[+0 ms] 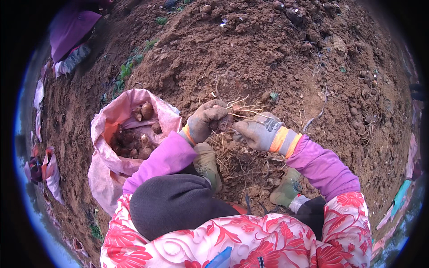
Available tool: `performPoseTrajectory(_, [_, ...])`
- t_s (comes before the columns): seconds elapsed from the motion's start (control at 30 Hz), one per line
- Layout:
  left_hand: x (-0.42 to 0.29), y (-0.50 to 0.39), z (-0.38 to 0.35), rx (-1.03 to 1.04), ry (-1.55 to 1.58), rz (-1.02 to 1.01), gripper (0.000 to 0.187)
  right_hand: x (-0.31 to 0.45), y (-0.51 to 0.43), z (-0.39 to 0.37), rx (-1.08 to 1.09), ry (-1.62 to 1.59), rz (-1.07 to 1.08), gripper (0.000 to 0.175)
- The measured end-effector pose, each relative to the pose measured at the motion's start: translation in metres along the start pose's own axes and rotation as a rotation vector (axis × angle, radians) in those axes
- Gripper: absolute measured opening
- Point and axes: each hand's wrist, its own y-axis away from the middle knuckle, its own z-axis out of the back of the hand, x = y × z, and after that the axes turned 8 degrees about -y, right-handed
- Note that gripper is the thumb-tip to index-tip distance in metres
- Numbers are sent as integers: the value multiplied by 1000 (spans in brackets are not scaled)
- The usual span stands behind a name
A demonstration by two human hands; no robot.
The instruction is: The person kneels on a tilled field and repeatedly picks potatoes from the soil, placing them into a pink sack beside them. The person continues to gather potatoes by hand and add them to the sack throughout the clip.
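My left hand [205,120], in a soiled work glove with an orange cuff, is closed around a dark, soil-covered tuber [221,124], possibly taro. Long pale roots [246,109] spread from the tuber towards my right hand [259,132]. That hand, gloved alike, pinches at the tuber's root side; its fingertips are partly hidden. Beside my left forearm stands a pink woven sack [100,134], its mouth wide and rolled back. Inside it lie several brown tubers [146,111], some with pale tips.
Loose brown soil [201,63] surrounds me, with more tubers [311,35] scattered at the upper right. My shoes [285,189] are planted below my hands. Another person in purple clothing [72,31] is at the upper left. Another sack [52,171] sits far left.
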Motion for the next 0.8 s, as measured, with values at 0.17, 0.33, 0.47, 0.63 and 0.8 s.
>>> performPoseTrajectory(0.17, [-19,-8,11,-283,-129,-214,38,-15,35,39,110,201,-633,65])
performPoseTrajectory(0.33, [-32,-15,-4,41,80,31,65,-32,5,36,-266,-201,-577,89])
performPoseTrajectory(0.47, [-34,-6,-19,-151,-787,-233,74,-40,-50,2,-303,-574,-308,119])
performPoseTrajectory(0.63, [-36,-10,-15,-208,-1210,-551,71,-37,-75,-42,-236,-844,-502,65])
performPoseTrajectory(0.8, [-31,-18,5,-319,-1804,-236,64,17,-69,-43,-17,-486,-221,27])
